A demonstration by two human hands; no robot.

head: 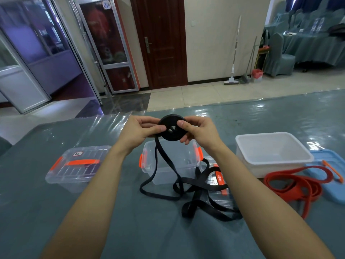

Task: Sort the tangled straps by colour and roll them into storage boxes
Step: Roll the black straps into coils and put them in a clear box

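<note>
Black coil [172,130]: strap wound into a flat disc, pinched from both sides and held in the air above the open box.
Left hand [141,130]: the thumb pressed on the coil's left face while the fingers curled behind its edge, gripping it.
Right hand [199,135]: the thumb lay on the coil's right face and the fingers curled round its rim, also gripping it.
Loose black strap [166,159]: it hung from the bottom of the coil, ran down across the open box, and lay in tangled loops on the table nearer the person.
Open clear box [164,176]: it stood directly below the hands, with orange clips at its sides.
Clear lid [217,179]: it lay just right of the open box, partly under the black loops.
Closed clear box [74,165]: it stood to the left, with an orange handle and a small label on its lid.
White tub [261,169]: it stood open to the right.
Red strap [293,193]: it lay in loose loops in front of the tub, one end resting on a blue lid [334,191].
Table [56,212]: it was covered in grey-green cloth under a clear sheet.
</note>
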